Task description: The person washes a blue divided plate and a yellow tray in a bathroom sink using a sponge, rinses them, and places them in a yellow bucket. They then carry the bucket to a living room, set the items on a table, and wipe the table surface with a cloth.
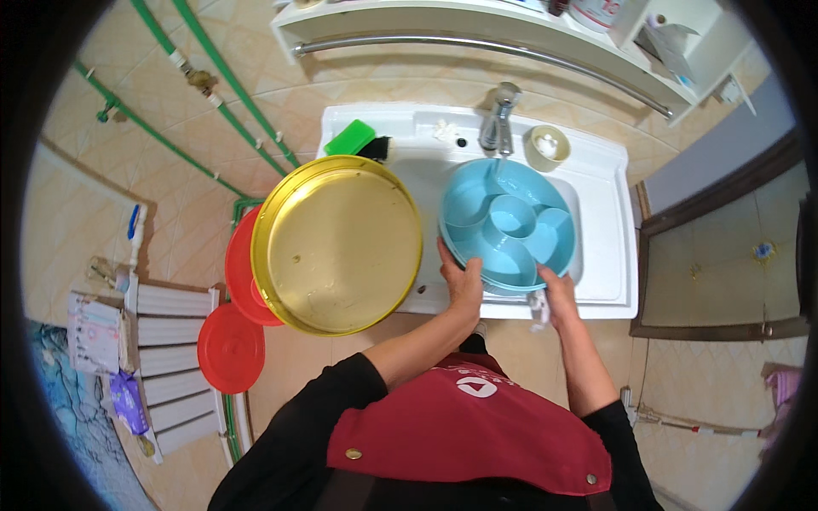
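A round light-blue divided tray [513,216], with a small round cup in its middle and several compartments around it, is held over the white sink [607,247] beneath the metal faucet [501,119]. My left hand [463,285] grips its near left rim, thumb on top and fingers underneath. At the near right rim, my right hand [559,294] is closed on the tray too. A crumpled white piece, perhaps a cloth [539,308], hangs beside that hand's fingers. The tray's inside looks wet. Its underside and my fingertips below it are hidden.
A large gold round tin [336,247] rests at the sink's left, beside red plastic basins or lids [231,347]. Behind it are a green sponge [349,137] and a black pad [376,149]. A small bowl [547,147] stands right of the faucet, below a rail [477,44] and shelf.
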A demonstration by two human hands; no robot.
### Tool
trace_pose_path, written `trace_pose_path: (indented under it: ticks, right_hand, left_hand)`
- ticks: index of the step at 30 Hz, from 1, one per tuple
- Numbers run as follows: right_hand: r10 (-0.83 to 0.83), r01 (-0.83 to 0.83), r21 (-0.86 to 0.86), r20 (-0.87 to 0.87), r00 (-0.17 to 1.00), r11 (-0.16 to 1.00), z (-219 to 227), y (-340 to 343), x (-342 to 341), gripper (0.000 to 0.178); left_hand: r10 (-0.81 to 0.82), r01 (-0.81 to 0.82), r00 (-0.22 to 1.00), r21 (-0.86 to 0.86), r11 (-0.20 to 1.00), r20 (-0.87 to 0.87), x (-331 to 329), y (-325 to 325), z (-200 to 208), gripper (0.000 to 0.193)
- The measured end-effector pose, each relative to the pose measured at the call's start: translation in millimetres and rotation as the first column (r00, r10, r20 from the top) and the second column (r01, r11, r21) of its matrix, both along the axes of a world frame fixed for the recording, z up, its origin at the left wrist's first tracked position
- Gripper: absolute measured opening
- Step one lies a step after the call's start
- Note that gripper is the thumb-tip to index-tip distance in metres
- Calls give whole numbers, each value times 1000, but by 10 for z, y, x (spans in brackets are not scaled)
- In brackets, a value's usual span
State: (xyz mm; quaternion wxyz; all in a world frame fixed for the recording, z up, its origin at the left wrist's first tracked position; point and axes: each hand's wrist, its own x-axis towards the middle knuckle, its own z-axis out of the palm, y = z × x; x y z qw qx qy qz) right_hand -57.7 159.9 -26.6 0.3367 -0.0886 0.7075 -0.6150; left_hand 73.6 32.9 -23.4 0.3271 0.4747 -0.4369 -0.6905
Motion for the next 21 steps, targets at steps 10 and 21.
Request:
trace_pose_path:
  ticks: [10,21]
  right_hand:
    - [266,-367,175,424,866,914,200,45,-1286,23]
    - [279,-311,0,441,853,950,426,-430,-1529,75]
  left_hand:
    - [-90,273,930,504,819,-358,338,-349,-71,81]
    - [203,147,878,648,747,-433,129,-301,-175,50]
